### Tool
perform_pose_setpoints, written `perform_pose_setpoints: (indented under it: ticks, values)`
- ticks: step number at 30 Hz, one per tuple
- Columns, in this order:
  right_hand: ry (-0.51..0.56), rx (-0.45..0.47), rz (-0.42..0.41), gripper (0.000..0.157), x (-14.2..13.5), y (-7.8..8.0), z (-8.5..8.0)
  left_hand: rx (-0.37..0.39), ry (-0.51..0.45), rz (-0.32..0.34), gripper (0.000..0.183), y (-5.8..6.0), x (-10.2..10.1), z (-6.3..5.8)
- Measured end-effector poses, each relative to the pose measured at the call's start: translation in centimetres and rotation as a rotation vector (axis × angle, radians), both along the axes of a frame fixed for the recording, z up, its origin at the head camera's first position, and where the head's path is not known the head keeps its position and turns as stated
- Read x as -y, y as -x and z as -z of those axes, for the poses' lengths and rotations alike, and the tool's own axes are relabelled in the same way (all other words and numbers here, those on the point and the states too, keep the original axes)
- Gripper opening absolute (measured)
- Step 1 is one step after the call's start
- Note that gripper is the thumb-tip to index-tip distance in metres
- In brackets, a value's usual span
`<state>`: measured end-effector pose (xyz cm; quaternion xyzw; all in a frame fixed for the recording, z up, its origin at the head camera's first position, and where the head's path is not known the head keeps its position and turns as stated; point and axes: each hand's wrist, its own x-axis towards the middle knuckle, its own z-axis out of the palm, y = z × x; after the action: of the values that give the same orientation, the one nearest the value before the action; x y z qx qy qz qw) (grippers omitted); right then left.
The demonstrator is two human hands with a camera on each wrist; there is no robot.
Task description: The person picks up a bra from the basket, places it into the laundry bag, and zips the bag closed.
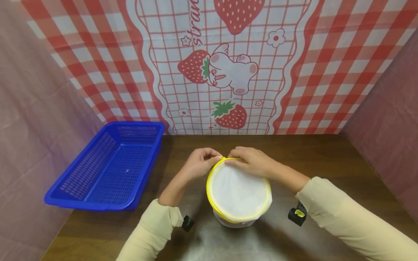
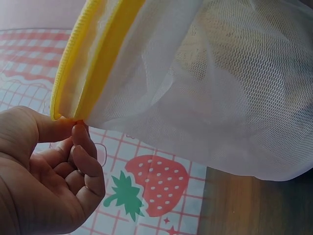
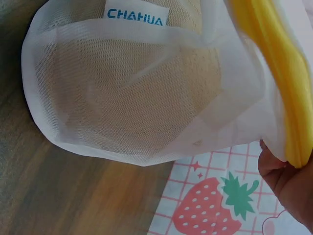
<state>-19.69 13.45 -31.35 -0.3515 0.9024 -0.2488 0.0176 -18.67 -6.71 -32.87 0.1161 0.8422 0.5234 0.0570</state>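
Observation:
A white mesh laundry bag (image 1: pixel 240 192) with a yellow zipper round its top stands upright on the table. Through its mesh, something beige (image 3: pixel 132 93) shows inside; its kind is unclear. At the bag's far rim, my left hand (image 1: pixel 200 162) pinches the end of the yellow zipper (image 2: pixel 98 63) between thumb and finger. Just to the right, my right hand (image 1: pixel 253 161) grips the rim, with the thumb on the lid and the fingers behind the edge. A white label (image 3: pixel 137 12) reading CHAHUA is sewn to the bag's side.
A blue plastic basket (image 1: pixel 137 195) with slotted walls sits to the left on the brown wooden table (image 1: pixel 310 152). Behind the table hangs a red and white strawberry cloth (image 1: pixel 281 90). Pinkish cloth walls (image 1: pixel 388 108) stand at both sides.

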Motion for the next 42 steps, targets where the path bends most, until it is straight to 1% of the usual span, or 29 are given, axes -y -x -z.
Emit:
perform_pose_setpoints:
  ticks: [3,6,10,19,25,30,38,42]
  values:
    - [0.057,0.036,-0.02,0.016,-0.08,0.0,0.09,0.007,-0.003,0.0,0.017,-0.05,0.0,-0.01]
    - [0.089,0.065,-0.029,0.015,-0.19,0.04,0.17,0.012,-0.006,0.005,0.017,-0.09,0.07,0.05]
    - [0.105,0.093,-0.033,0.017,-0.37,0.1,0.22,0.011,-0.013,0.016,0.017,-0.11,0.22,0.19]
    - [0.131,0.146,0.002,0.018,-0.72,0.36,0.28,0.028,-0.037,0.0,0.017,-0.09,0.53,0.14]
    - [0.128,0.16,-0.004,0.017,-0.41,0.43,0.37,0.035,-0.034,-0.005,0.018,-0.11,0.51,0.17]
    - [0.113,0.16,-0.037,0.019,-0.06,0.49,0.29,0.024,-0.028,-0.002,0.017,-0.05,0.34,0.11]
    - [0.111,0.106,-0.044,0.018,-0.18,0.49,0.37,0.004,-0.013,0.0,0.018,-0.03,0.09,0.2]
    - [0.113,0.102,-0.025,0.019,-0.46,0.5,0.43,0.017,-0.011,0.001,0.018,-0.07,0.08,0.2]
